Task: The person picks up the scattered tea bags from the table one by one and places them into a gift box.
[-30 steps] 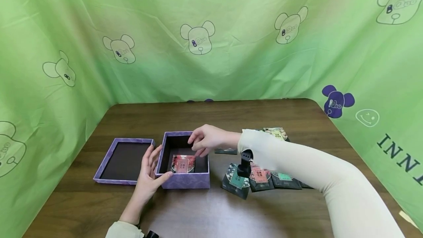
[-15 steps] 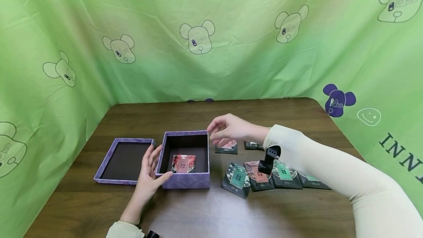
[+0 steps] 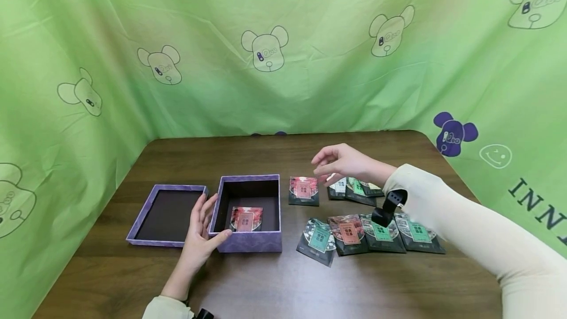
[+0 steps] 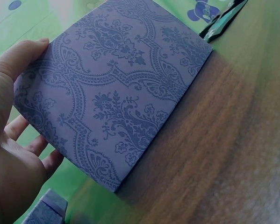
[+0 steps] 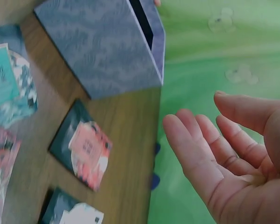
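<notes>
A purple patterned box (image 3: 249,243) stands with its top uncovered, and a red tea sachet (image 3: 246,220) lies flat inside. My left hand (image 3: 200,230) rests against the box's left side, its thumb at the front rim and fingers extended. In the left wrist view the same hand (image 4: 13,126) touches the box's patterned wall (image 4: 116,79). My right hand (image 3: 340,164) hovers over the back row of sachets, fingers loosely bent and holding nothing. A red sachet (image 3: 303,191) lies just left below it, apart from it. The right wrist view shows that hand (image 5: 228,158) with nothing in the palm.
Left of the box lies its lid (image 3: 168,215), inside up. In front of the right arm a row of sachets, green (image 3: 319,241), red (image 3: 348,235) and green ones (image 3: 418,233), overlaps slightly. More sachets (image 3: 357,188) lie at the back right. A green cloth (image 3: 266,102) hangs behind the table.
My right hand has moved from over the box to the right, above the back sachets, uncovering the red sachet there. The left hand and box have stayed in place.
</notes>
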The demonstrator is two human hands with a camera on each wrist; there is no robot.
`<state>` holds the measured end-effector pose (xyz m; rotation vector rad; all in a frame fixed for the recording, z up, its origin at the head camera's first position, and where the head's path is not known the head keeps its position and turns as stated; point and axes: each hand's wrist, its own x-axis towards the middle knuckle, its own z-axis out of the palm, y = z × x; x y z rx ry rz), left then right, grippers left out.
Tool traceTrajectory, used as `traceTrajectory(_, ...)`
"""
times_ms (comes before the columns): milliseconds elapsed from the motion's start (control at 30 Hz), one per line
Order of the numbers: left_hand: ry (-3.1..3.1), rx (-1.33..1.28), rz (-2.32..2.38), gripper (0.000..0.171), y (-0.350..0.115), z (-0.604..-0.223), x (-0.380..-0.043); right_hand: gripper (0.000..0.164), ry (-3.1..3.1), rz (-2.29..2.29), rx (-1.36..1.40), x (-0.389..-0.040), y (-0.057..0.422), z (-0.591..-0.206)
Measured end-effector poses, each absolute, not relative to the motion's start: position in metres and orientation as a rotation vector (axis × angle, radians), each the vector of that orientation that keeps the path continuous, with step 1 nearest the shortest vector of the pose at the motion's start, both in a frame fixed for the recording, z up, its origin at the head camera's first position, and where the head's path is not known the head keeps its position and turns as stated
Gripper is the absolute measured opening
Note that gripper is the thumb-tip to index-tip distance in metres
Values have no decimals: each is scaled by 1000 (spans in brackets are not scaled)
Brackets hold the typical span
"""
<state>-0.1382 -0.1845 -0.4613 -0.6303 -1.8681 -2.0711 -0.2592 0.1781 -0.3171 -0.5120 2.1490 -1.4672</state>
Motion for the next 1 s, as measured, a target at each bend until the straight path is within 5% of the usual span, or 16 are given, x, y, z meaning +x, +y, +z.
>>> traceTrajectory(1000, -1868, -638, -2067, 97, -183, -462, -137, 54, 2386, -1346, -148, -301, 285, -360)
